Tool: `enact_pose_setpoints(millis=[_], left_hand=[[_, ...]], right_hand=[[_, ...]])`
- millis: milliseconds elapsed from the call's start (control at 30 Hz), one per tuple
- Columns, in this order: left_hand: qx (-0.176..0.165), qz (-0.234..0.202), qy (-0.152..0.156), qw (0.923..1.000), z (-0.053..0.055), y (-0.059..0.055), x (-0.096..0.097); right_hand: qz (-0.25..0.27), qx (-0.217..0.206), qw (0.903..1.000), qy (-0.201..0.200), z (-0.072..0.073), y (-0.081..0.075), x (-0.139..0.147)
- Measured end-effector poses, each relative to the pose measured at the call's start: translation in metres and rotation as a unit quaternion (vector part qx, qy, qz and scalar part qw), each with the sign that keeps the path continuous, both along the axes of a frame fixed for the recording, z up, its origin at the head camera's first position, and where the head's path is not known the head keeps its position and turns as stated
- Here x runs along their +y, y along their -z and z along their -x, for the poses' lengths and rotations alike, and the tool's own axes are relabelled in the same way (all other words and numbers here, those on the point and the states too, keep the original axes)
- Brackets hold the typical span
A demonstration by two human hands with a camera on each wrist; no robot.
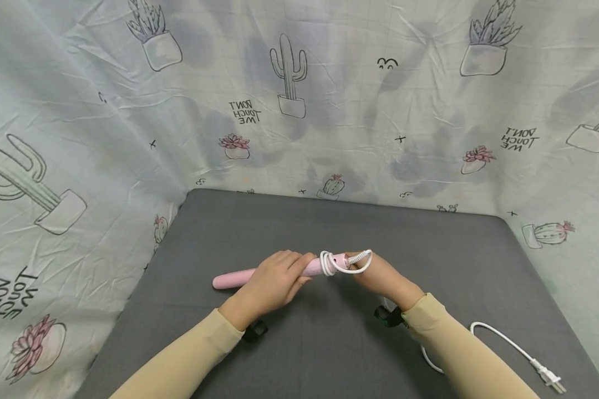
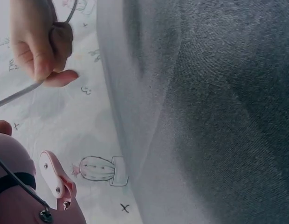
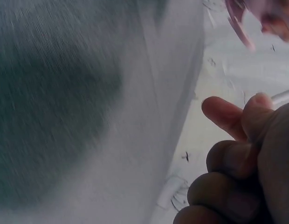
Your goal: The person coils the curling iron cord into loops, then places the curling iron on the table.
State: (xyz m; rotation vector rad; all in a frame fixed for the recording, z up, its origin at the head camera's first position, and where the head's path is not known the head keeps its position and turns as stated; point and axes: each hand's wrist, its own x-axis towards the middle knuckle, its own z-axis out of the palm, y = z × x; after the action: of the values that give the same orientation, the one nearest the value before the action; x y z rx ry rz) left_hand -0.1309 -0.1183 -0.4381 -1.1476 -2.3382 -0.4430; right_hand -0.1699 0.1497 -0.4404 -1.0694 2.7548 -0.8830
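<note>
Pink wand (image 1: 235, 278): held, left grip (image 1: 276, 279) | white cord (image 1: 359, 256): pinched, right grip (image 1: 380, 276)

The left arm (image 1: 179, 352) and right arm (image 1: 471, 354) angle inward, left hand (image 1: 275, 280) gripping palm-down, right hand (image 1: 379, 278) apparently pinching, its fingers (image 3: 223, 156) curled but partly hidden from above.

TEXT: flipped lettering (image 1: 245, 112), apparently "DON'T TOUCH ME" | ON: cactus-print backdrop cloth (image 1: 349, 119) | WHERE: three spots, head view
</note>
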Motion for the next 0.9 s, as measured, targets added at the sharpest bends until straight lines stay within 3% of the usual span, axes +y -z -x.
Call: enact_pose_setpoints(millis=[100,300,400,567,900], left_hand=[[-0.004,-0.003,-0.012,0.9999,0.001,-0.002,-0.002],[-0.010,-0.028,-0.042,0.9987,0.004,-0.007,-0.006],[-0.017,-0.052,-0.053,0.9971,0.006,-0.009,-0.006],[-0.015,-0.075,-0.078,0.9940,0.008,-0.010,-0.005],[-0.033,-0.078,-0.094,0.9920,0.009,-0.015,-0.004]], right_hand=[[0.006,0.010,0.9999,-0.009,-0.003,0.004,-0.005],[-0.017,-0.051,0.9983,0.022,-0.014,-0.003,-0.010],[-0.023,-0.057,0.9978,0.023,-0.020,-0.008,-0.012],[-0.008,-0.037,0.9987,0.034,-0.031,-0.016,-0.015],[-0.019,0.027,0.9990,0.032,-0.042,-0.015,-0.025]])
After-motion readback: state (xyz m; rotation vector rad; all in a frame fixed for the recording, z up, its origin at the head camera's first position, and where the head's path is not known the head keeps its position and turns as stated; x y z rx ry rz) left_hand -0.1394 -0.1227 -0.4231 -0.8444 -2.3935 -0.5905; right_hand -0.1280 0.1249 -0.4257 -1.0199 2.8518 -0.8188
